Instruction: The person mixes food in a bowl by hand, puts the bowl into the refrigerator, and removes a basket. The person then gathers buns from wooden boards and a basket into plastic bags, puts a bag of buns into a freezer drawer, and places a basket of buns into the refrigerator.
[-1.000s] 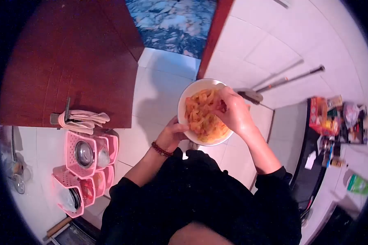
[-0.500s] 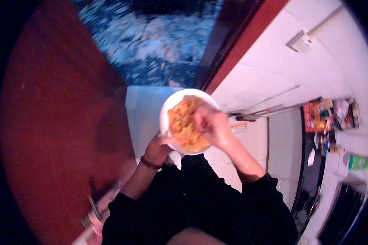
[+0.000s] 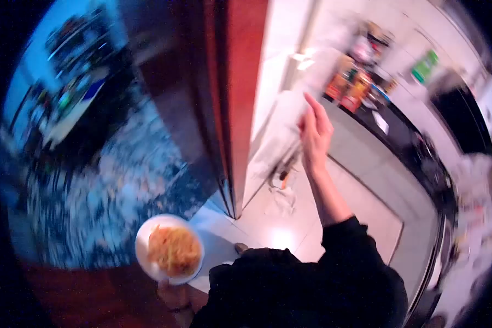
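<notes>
My left hand (image 3: pixel 173 295) grips the near rim of a white bowl (image 3: pixel 142 246), out to the left of my body. Orange-yellow food (image 3: pixel 174 251) fills most of the bowl, though blur hides what kind it is. My right hand (image 3: pixel 316 131) is raised in front of the pale wall with nothing in it, its fingers stretched upward and held close together. A dark red door frame (image 3: pixel 245 82) stands between the two hands.
Beyond the doorway lies a blue-lit patterned floor (image 3: pixel 120 186), with a cluttered table (image 3: pixel 74 115) farther back. On the right runs a dark counter (image 3: pixel 407 136) with several boxes (image 3: pixel 350 87). A green packet (image 3: pixel 425 66) is by the wall.
The view has turned right. My right hand has left the food and gone up toward the wall. The bowl, still in my left hand, is now lower and farther left.
</notes>
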`<act>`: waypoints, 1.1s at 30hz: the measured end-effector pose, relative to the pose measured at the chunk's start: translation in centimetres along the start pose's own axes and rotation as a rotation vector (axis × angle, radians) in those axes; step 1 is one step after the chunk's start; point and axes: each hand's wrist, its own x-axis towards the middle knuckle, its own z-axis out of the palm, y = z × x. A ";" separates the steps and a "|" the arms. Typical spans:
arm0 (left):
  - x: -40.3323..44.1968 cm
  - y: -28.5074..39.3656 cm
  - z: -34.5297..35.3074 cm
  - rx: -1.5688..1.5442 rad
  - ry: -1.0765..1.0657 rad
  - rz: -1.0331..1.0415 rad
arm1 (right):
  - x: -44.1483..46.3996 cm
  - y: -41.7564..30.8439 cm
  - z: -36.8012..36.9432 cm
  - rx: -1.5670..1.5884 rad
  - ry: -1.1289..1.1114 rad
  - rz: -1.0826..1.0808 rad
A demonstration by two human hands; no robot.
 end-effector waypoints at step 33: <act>37.3 31.6 -0.4 0.395 -0.104 -0.169 | -43.2 30.0 13.9 -0.863 -0.835 0.943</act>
